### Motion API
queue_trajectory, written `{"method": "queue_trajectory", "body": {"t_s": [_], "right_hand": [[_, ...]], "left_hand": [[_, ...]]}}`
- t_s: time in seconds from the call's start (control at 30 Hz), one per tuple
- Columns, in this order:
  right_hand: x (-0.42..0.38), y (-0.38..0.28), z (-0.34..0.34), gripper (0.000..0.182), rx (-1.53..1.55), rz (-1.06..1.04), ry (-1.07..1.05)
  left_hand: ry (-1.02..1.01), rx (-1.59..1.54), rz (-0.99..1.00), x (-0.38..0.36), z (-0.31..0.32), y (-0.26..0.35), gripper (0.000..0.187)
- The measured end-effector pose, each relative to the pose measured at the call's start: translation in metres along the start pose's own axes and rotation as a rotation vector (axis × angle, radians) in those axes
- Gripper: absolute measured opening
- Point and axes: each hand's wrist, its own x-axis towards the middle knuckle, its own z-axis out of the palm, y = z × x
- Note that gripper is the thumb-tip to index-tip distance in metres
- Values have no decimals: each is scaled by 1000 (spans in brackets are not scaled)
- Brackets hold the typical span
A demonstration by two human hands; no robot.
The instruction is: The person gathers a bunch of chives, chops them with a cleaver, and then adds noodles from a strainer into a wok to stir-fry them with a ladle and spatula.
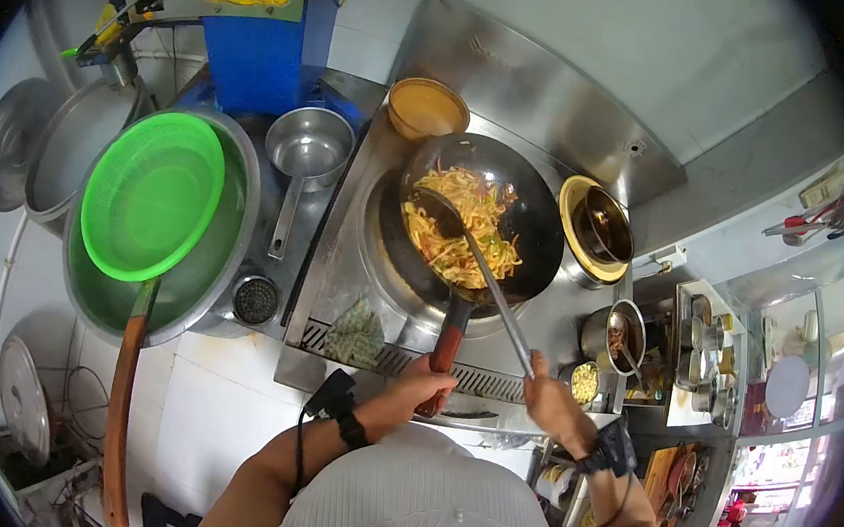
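Observation:
A dark wok [537,208] stands on the steel stove and holds noodles [472,208] mixed with bits of vegetable. My left hand [421,384] is wrapped round the wok's wooden handle [450,338] at the front of the stove. On the right, my right hand [555,406] grips the end of a long metal ladle [501,306]. The ladle's bowl rests among the noodles at the left side of the wok. A folded cloth [355,334] lies on the stove, left of the wok handle.
Left of the stove are a green basket [152,195] over a large metal basin [234,237], and a saucepan [309,145]. A yellow bowl [427,109] sits behind the wok. Right of it are a dark pot [606,224], a pot with a spoon [614,336] and a small container [584,383].

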Motion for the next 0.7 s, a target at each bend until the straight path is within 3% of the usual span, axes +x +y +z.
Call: {"method": "queue_trajectory", "body": {"t_s": [0.17,0.23,0.3,0.37,0.53,0.6,0.7], "right_hand": [[24,57,6,37,56,39,146],[25,74,-2,36,-4,-184,351],[23,81,-20,34,-42,-197,408],[33,74,-47,33,-74,80,334],[109,75,-71,31,31,49,223],[123,47,-80,38,208,45,-86],[99,10,-99,43,-10,-61,-92]], "left_hand": [[5,-15,-25,-1,-1,3,24],[-17,-13,-34,-1,-4,4,23],[-35,-23,-43,-1,-3,6,23],[-32,-62,3,-5,0,8,20],[-8,-49,-49,-3,-1,8,21],[-36,-55,-54,-3,-1,9,23],[27,-25,-40,-8,2,10,25]]}}
